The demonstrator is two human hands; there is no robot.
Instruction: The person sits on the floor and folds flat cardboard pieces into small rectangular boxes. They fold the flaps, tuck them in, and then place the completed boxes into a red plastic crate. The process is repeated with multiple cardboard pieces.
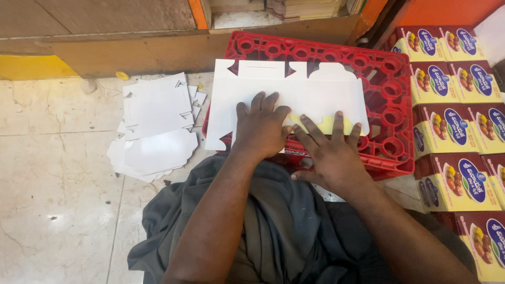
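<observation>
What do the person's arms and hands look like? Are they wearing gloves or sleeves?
No gloves. The left hand and right hand are bare, with no rings, watch or bracelets visible. Both forearms are bare too, with no sleeves in view. Below them lies dark grey cloth, seemingly the person's clothing.

A flat white carton blank (286, 97) lay across a red crate (392, 113), its notched flaps toward the crate's far edge. The left hand (260, 129) pressed flat on the blank near its near edge. The right hand (331, 150) lay just beside it, fingers spread over a yellow flap (327, 123). A loose pile of blanks (158, 126) sat on the floor (58, 173) left of the crate. Folded cartons (455, 115) stood stacked along its right side.
</observation>
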